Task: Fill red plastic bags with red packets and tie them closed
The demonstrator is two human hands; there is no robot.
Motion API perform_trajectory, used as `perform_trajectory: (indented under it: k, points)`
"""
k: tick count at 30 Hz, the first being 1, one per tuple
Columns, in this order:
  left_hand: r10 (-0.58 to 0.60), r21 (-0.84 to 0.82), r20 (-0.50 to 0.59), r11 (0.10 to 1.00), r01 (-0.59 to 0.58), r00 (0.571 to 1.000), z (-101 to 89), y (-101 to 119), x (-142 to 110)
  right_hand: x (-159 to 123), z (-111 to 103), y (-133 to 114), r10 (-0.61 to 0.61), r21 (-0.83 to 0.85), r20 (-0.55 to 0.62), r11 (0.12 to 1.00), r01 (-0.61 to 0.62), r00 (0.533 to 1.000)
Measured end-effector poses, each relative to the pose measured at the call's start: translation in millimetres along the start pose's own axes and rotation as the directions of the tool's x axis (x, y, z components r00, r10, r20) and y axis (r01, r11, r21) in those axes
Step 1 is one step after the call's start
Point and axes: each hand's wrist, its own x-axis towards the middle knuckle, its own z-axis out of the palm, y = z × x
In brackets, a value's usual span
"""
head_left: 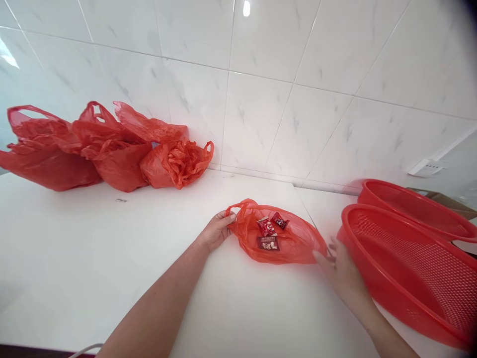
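Fingers first: on the left hand [218, 231] they're pinched together on the handle end of a red plastic carrier bag [294, 248], no visible gap. On the right hand [341, 271] they sit a little apart from the thumb at the bag's right end; from my remote seat I can't tell if they've really got hold of the film. The bag itself lies on the white table [93, 268], mouth spread upward.

Two cents on holding it like that: I'd pull gently both ways, rim lifted, and get a proper pinch on the right side. Thin film like that would probably flop or tear if I yanked it.

Labels, since someone will ask: inside the bag's left half, the bright red packet [267, 227] shows a white roundish logo, the dark maroon packet [268, 243] has pale characters, maybe Chinese, and the small dark red packet [279, 220] is too tiny. I can't read any of them. Red plastic baskets [395, 298] right of the bag: no lettering I can see.
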Motion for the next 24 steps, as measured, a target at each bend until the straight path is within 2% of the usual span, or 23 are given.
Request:
perform_trajectory:
  k: [2, 5, 10, 14, 18, 20, 22, 24]
  points:
    - [-0.010, 0.000, -0.015, 1.000, 0.010, 1.000, -0.1, 0.4, 0.0, 0.6, 3.9, 4.9, 0.113, 0.155, 0.121, 0.979, -0.132, 0.986]
    - [-0.001, 0.041, -0.054, 0.999, 0.003, 0.999, -0.6, 3.6, 2.3, 5.7, 3.3, -3.3, 0.142, 0.287, 0.201, 0.938, -0.197, 0.969]
    - [0.116, 0.149, -0.152, 0.984, -0.093, 0.982, 7.9, 25.3, 13.1, 31.3, -10.2, -35.5, 0.067, 0.516, 0.039, 0.853, -0.078, 0.997]
    - [0.209, 0.175, -0.143, 0.967, -0.183, 0.967, 32.1, 59.6, 26.5, 60.6, -29.1, -62.4, 0.034, 0.614, -0.102, 0.788, 0.036, 0.994]
    - [0.391, 0.260, -0.169, 0.903, -0.342, 0.905, 61.2, 99.9, 38.6, 79.1, -55.8, -84.6, 0.019, 0.692, -0.267, 0.699, 0.178, 0.964]
    - [0.462, 0.340, -0.145, 0.854, -0.394, 0.875, 72.5, 116.1, 40.1, 82.6, -67.7, -90.5, 0.032, 0.725, -0.337, 0.646, 0.238, 0.941]
    - [0.489, 0.403, -0.083, 0.813, -0.420, 0.868, 79.8, 126.2, 37.0, 83.1, -74.9, -91.0, 0.025, 0.767, -0.317, 0.594, 0.241, 0.948]
    - [0.493, 0.430, -0.002, 0.786, -0.444, 0.870, 81.4, 129.4, 29.2, 80.7, -74.9, -85.1, -0.050, 0.827, -0.233, 0.515, 0.225, 0.971]
